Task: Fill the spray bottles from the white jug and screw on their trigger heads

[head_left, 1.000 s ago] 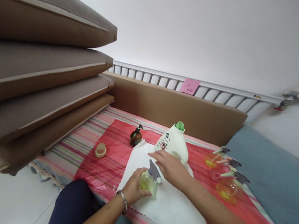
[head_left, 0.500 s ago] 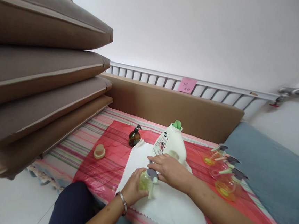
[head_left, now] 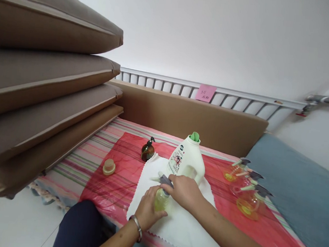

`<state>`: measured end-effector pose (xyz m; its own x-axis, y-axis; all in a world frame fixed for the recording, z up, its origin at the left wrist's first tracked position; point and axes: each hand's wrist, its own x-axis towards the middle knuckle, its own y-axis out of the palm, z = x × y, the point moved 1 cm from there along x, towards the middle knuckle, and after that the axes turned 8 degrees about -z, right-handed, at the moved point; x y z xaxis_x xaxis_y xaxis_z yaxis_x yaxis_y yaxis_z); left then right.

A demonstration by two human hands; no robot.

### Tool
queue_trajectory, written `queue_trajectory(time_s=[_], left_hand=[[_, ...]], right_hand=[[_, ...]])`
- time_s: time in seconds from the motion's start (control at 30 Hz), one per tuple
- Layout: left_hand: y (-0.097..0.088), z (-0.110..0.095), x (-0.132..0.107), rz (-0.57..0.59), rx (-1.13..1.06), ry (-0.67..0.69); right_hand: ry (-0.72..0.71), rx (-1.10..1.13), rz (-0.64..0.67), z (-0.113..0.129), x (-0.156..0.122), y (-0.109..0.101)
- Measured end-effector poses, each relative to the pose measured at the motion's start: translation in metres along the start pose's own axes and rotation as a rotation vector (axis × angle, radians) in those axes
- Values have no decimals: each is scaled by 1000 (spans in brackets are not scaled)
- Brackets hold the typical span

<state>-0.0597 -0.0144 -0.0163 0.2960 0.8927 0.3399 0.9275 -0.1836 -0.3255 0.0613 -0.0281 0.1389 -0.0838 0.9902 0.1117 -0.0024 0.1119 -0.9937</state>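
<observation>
My left hand (head_left: 148, 210) is wrapped round a small clear spray bottle (head_left: 161, 200) with yellowish liquid, standing on a white cloth (head_left: 179, 221). My right hand (head_left: 183, 190) is closed over the bottle's grey trigger head (head_left: 165, 179), whose nozzle points left. Just behind my hands stands a white detergent jug (head_left: 187, 160) with a green cap.
A small dark pump bottle (head_left: 147, 151) and a tan lid (head_left: 109, 166) sit on the red plastic sheet (head_left: 113, 180) to the left. Three spray bottles (head_left: 247, 186) lie at the right. Brown cushions (head_left: 41, 82) are stacked at left; a blue cushion (head_left: 297, 189) lies at right.
My right hand has come down from beside the trigger head onto it. The head has turned, so its nozzle now points left instead of toward me.
</observation>
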Motion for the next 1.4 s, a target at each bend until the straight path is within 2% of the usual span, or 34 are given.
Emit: queue_trajectory(time_s=[0.13, 0.2, 0.27, 0.37, 0.53, 0.6, 0.73, 0.87, 1.1, 1.3, 1.4], left_hand=[[2, 2, -3, 6, 13, 5], [1, 3, -2, 11, 9, -3], [0, 4, -1, 14, -1, -13], [-2, 6, 0, 18, -27, -14], [-3, 5, 1, 17, -51, -7], [-3, 5, 1, 13, -59, -14], [-2, 8, 0, 19, -72, -15], [-1, 10, 1, 16, -65, -18], [-4, 5, 2, 22, -56, -12], [-2, 4, 1, 37, -31, 0], [-2, 4, 0, 38, -17, 7]], right_hand=[[155, 76, 37, 5, 4, 7], [148, 128, 46, 4, 4, 6], [86, 155, 0, 0, 1, -1], [-99, 146, -93, -12, -4, -12], [-706, 9, -153, -28, -5, -15], [-793, -47, -146, -29, 0, -14], [-824, -101, -83, -24, 11, -21], [-722, -118, -50, -17, 14, -30], [-392, -72, -12, -6, 5, -30], [-8, 68, 81, 2, 7, -18], [161, 214, 190, 3, 14, -3]])
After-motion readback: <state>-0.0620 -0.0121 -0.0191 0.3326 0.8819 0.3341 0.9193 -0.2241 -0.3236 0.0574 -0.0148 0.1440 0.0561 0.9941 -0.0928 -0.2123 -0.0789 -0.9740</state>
